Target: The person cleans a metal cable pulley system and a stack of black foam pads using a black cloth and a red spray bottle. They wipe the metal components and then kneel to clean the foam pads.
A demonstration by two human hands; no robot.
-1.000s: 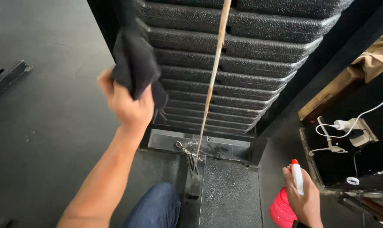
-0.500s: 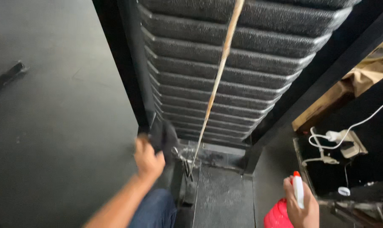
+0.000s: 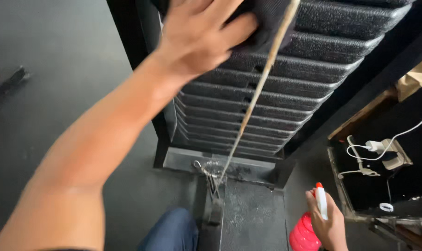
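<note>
My left hand (image 3: 199,32) reaches up and presses a dark cloth (image 3: 267,18) flat against the top plates of a black weight stack (image 3: 267,88). The cloth is mostly under my palm and fingers. A thin cable (image 3: 253,102) runs diagonally down the front of the stack to a metal clip (image 3: 206,169) at the base. Low at the right, my right hand (image 3: 327,223) grips a red spray bottle (image 3: 304,234) with a white nozzle, held away from the stack.
A black frame post (image 3: 132,42) stands left of the stack, with dark floor (image 3: 43,93) beyond. My knee in blue trousers (image 3: 171,230) shows at the bottom. A white charger and cord (image 3: 376,146) lie on a dark shelf at right.
My left hand rose with the cloth from the base of the stack up to the top plates. The right hand with the bottle stayed low at the right.
</note>
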